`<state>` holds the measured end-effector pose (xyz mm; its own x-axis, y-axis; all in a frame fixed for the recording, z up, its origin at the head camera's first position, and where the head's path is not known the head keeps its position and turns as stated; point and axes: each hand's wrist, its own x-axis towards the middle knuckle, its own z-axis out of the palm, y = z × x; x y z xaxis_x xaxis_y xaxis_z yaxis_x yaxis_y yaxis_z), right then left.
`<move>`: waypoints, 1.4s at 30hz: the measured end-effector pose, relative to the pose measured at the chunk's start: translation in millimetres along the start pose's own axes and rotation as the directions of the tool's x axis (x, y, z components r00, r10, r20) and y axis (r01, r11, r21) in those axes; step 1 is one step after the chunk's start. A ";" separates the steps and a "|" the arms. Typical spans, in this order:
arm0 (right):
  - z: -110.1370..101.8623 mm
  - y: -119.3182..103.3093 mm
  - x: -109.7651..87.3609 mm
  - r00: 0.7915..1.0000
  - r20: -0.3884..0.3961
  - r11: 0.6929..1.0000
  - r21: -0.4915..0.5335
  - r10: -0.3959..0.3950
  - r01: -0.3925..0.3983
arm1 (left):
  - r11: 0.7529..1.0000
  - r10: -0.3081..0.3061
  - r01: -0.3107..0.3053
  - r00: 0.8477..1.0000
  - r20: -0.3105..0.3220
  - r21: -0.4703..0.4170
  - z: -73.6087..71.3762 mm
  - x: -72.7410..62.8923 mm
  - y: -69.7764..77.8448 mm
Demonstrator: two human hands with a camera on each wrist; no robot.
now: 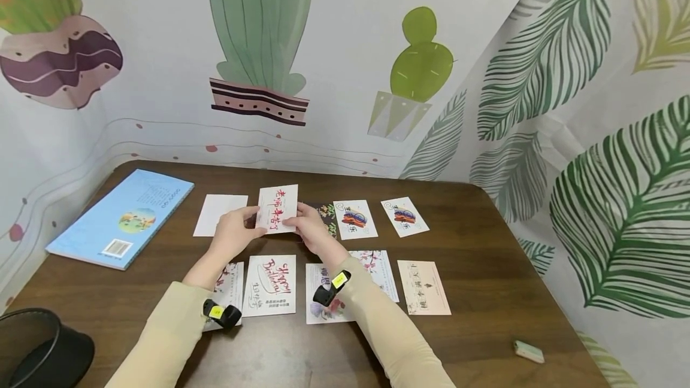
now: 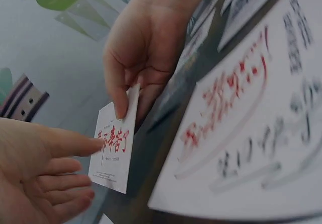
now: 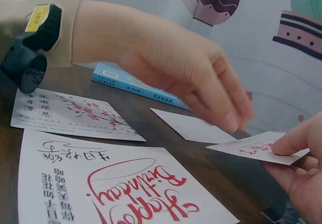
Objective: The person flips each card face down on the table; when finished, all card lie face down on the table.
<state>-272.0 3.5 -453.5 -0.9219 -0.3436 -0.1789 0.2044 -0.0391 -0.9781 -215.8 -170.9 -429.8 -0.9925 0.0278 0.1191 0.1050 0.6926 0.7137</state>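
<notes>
My right hand (image 1: 312, 230) pinches a white greeting card (image 1: 277, 202) with red brush lettering by its right edge, raised off the table. At the card's left edge is my left hand (image 1: 233, 233); in the left wrist view its thumb points at the card and its fingers are loosely extended. The right wrist view shows the left fingertips close to the card, not gripping it. Beneath the hands lie a Happy Birthday card (image 1: 271, 286) and a plum-blossom card (image 1: 232, 286), partly hidden by the left arm. A dark flowered card (image 1: 327, 214) shows behind the right hand.
A blank white card (image 1: 210, 214) and a blue book (image 1: 126, 214) lie to the left. Two colourful cards (image 1: 356, 220) sit back right, a beige card (image 1: 423, 288) in front of them. A black container (image 1: 67, 346) stands front left, a small eraser-like block (image 1: 529, 352) front right.
</notes>
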 end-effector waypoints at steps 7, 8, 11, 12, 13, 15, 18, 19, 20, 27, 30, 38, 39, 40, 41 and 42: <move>-3.2 -11.7 -11.6 0.991 -0.041 0.992 -0.027 -0.124 0.123 | 0.995 0.036 -0.050 0.986 -0.160 -0.089 5.1 2.0 25.5; -2.3 -13.0 -12.9 0.989 -0.039 0.989 -0.027 -0.145 0.144 | 0.995 0.035 -0.051 0.984 -0.172 -0.090 6.9 3.7 28.6; 0.6 -16.5 -17.0 0.981 -0.023 0.981 -0.022 -0.192 0.192 | 0.996 0.017 -0.033 0.981 -0.195 -0.081 10.7 8.6 36.5; 1.3 -17.2 -18.1 0.979 -0.017 0.979 -0.016 -0.202 0.202 | 0.997 0.009 -0.025 0.980 -0.196 -0.078 11.5 10.0 38.2; 2.1 -17.7 -18.9 0.978 -0.013 0.978 -0.008 -0.207 0.207 | 0.997 0.003 -0.018 0.980 -0.199 -0.075 11.7 11.3 40.0; 3.1 -18.6 -20.5 0.977 -0.009 0.977 0.002 -0.211 0.211 | 0.998 -0.003 -0.011 0.979 -0.206 -0.067 11.4 13.7 43.1; 4.2 -20.2 -22.4 0.978 0.000 0.978 0.010 -0.210 0.210 | 0.997 -0.007 -0.010 0.973 -0.229 -0.074 9.8 16.8 46.7; 4.8 -20.7 -22.9 0.978 0.006 0.978 0.012 -0.209 0.209 | 0.997 -0.011 -0.008 0.971 -0.239 -0.079 9.2 17.8 47.8; 5.4 -21.2 -23.4 0.978 0.012 0.978 0.014 -0.207 0.207 | 0.996 -0.013 -0.008 0.969 -0.247 -0.083 8.8 18.6 48.6; 8.4 -24.4 -26.8 0.977 0.046 0.977 -0.020 -0.210 0.211 | 0.992 -0.010 -0.020 0.972 -0.235 -0.125 5.2 20.3 48.6; 5.2 -24.7 -27.5 0.976 0.079 0.977 -0.048 -0.205 0.209 | 0.984 -0.001 -0.033 0.981 -0.195 -0.173 2.4 19.2 47.4; -4.3 -23.2 -26.9 0.963 0.174 0.975 -0.047 -0.204 0.215 | 0.975 0.012 -0.051 0.984 -0.177 -0.217 -3.6 14.6 47.6; -5.0 -22.4 -26.4 0.962 0.176 0.975 -0.043 -0.209 0.220 | 0.974 0.007 -0.048 0.983 -0.185 -0.221 -4.2 13.8 48.2; -5.7 -21.4 -25.6 0.961 0.177 0.974 -0.039 -0.214 0.224 | 0.974 0.000 -0.044 0.981 -0.193 -0.222 -4.6 13.2 48.6; -6.5 -20.3 -24.7 0.959 0.174 0.972 -0.037 -0.222 0.232 | 0.974 -0.004 -0.042 0.979 -0.202 -0.223 -5.0 12.9 48.8; -7.4 -19.1 -23.6 0.959 0.166 0.971 -0.033 -0.229 0.238 | 0.974 -0.011 -0.038 0.978 -0.210 -0.225 -5.2 12.5 48.7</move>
<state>-256.6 19.3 -431.4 -0.8767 -0.4759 0.0704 -0.0316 -0.0889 -0.9955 -222.9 -140.6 -389.9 -0.9583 -0.1313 0.2537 0.1538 0.5111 0.8457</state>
